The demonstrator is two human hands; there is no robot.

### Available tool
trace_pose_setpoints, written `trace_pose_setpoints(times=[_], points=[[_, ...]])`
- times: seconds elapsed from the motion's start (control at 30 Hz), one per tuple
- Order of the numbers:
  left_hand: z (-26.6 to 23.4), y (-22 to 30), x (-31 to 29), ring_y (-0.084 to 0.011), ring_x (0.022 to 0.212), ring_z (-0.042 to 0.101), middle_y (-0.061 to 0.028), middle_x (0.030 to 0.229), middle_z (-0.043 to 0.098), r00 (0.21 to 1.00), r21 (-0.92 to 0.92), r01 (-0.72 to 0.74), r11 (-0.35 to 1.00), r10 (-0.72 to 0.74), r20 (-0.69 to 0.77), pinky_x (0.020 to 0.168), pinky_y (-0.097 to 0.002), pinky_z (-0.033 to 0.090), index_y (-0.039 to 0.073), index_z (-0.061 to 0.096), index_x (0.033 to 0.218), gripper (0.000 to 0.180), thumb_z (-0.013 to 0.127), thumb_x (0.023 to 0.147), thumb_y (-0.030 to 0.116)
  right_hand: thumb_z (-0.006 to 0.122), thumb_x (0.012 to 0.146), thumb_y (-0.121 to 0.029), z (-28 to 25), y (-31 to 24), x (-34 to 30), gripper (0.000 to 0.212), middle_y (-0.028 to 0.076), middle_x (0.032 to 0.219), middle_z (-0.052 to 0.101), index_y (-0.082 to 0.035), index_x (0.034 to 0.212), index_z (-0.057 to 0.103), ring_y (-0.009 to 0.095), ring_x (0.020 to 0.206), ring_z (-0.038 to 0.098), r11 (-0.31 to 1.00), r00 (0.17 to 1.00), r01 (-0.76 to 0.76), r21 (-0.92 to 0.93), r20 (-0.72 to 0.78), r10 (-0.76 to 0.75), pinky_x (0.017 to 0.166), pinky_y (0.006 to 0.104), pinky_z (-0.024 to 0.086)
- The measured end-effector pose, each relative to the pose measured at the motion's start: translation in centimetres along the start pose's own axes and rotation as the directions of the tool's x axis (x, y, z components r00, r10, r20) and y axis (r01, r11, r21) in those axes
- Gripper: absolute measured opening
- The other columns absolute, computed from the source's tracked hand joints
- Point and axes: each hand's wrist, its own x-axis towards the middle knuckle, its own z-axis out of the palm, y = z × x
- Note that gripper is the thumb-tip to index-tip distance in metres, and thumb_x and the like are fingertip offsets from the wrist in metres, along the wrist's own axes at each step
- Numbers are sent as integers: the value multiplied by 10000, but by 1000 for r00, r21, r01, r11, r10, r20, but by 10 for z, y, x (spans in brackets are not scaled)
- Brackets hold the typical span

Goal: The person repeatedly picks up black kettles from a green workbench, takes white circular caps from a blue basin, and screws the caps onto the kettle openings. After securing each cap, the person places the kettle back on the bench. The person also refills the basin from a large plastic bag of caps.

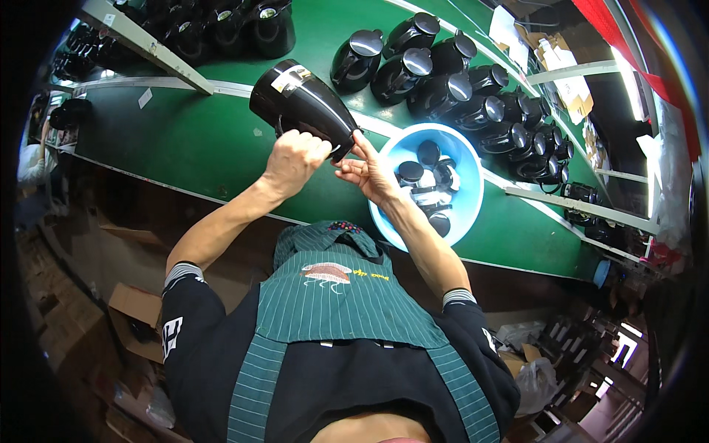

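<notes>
A glossy black jug with a pale label near one end is tilted in the air above the green bench. My left hand is wrapped round its handle, which the fingers mostly hide. At the lower right end of the jug, my right hand has thumb and fingers against the rim; whether a small part sits between them I cannot make out. Just right of that hand, a light blue basin holds several round black lids with pale or shiny parts.
On the green bench, several similar black jugs stand in rows to the far right. More black jugs are at the far left. White metal bars cross the bench on both sides. A cardboard box lies below at left.
</notes>
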Motion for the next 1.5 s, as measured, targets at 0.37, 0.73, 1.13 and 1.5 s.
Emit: trace_pose_setpoints(times=[0.37, 0.73, 1.13, 1.5], points=[[43, -169, 118, -218, 688, 659, -108, 787, 649, 824, -495, 323, 806, -497, -272, 602, -343, 525, -2, 731, 978, 413, 949, 737, 252, 834, 845, -334, -154, 56, -1, 781, 358, 1426, 488, 55, 1428, 489, 513, 1321, 490, -80, 660, -197, -977, -72, -748, 1117, 570, 400], [257, -240, 258, -270, 704, 594, -85, 636, 591, 603, -823, 263, 503, -752, -267, 713, -437, 472, 83, 612, 601, 378, 937, 569, 275, 770, 880, -404, -175, 45, 14, 796, 373, 1476, 436, -140, 1560, 453, 561, 1381, 424, -197, 860, -341, -919, -220, -461, 1152, 623, 344], [179, -221, 163, -329, 1212, 586, -173, 1252, 629, 577, -435, 545, 716, -697, -425, 1049, -463, 471, 46, 579, 1260, 607, 904, 780, 226, 702, 944, -462, -190, 40, 44, 656, 331, 1230, 595, 6, 1370, 528, 487, 1189, 592, -237, 879, -428, -872, -340, -335, 1019, 559, 484], [127, -257, 54, -331, 845, 743, -167, 902, 760, 615, -485, 694, 532, -788, 16, 757, -460, 563, 20, 633, 947, 561, 947, 686, 405, 553, 1054, -439, -127, -17, 13, 668, 307, 1328, 576, -27, 1561, 413, 469, 1164, 621, 71, 671, -148, -986, -153, -726, 1032, 527, 489]])
